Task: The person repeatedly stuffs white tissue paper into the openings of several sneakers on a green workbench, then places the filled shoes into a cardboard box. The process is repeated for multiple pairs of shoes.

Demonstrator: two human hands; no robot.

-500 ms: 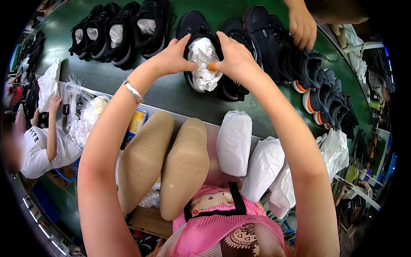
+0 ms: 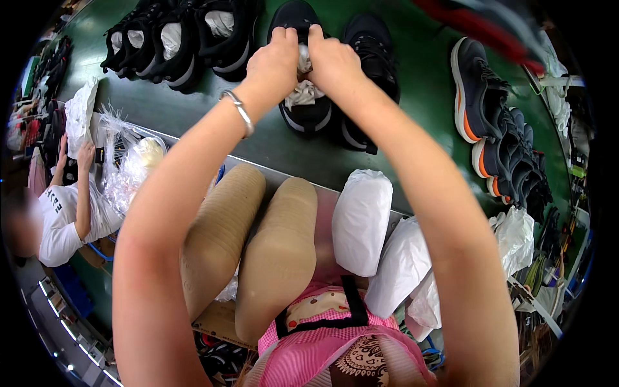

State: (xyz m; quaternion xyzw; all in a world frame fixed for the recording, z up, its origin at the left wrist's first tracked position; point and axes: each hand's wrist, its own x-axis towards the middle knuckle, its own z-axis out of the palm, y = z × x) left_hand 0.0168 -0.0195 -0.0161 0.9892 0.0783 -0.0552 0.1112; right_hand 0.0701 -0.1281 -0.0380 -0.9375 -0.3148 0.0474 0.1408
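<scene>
At upper centre, the left hand [image 2: 276, 66] and right hand [image 2: 333, 59] curled, fingers bent, over the black shoe [image 2: 308, 119] and its crumpled white paper [image 2: 304, 95] (what they pinched, I couldn't tell); a second shoe [image 2: 373, 55] lay just rightward.

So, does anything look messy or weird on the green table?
Nothing looks spilled or broken. Slightly messy: crumpled paper bunched at the opening of the black shoe under the left hand and right hand. Paper in the row of shoes at left looks tucked further inside.
</scene>
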